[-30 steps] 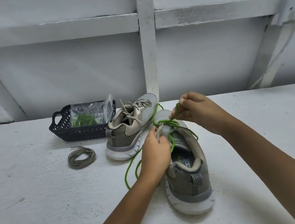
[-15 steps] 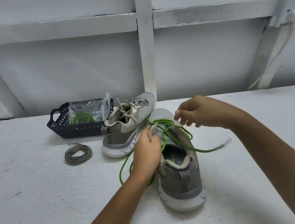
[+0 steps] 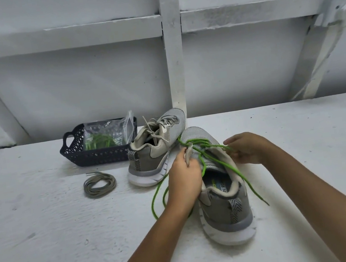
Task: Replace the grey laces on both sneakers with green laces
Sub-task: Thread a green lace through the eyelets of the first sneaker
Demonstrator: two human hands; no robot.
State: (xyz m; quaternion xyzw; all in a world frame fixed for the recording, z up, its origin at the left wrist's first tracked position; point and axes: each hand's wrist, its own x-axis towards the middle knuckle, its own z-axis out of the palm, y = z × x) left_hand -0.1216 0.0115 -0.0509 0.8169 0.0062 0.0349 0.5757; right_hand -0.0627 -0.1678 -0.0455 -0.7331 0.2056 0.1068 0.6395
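Of two grey mesh sneakers [image 3: 149, 160], the left hand [image 3: 184, 177] gripped the nearer sneaker [image 3: 225, 210] while the right hand [image 3: 247, 149] pinched its single thin green lace [image 3: 237, 169].

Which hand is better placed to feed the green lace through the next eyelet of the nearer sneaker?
Right, probably. The right hand pinches the green lace beside the eyelets of the nearer sneaker, while the left hand has its grip on the shoe's upper, steadying it.

One head-worn camera looks forward and down. The left hand [image 3: 183, 174] and right hand [image 3: 246, 148] sit close below it.
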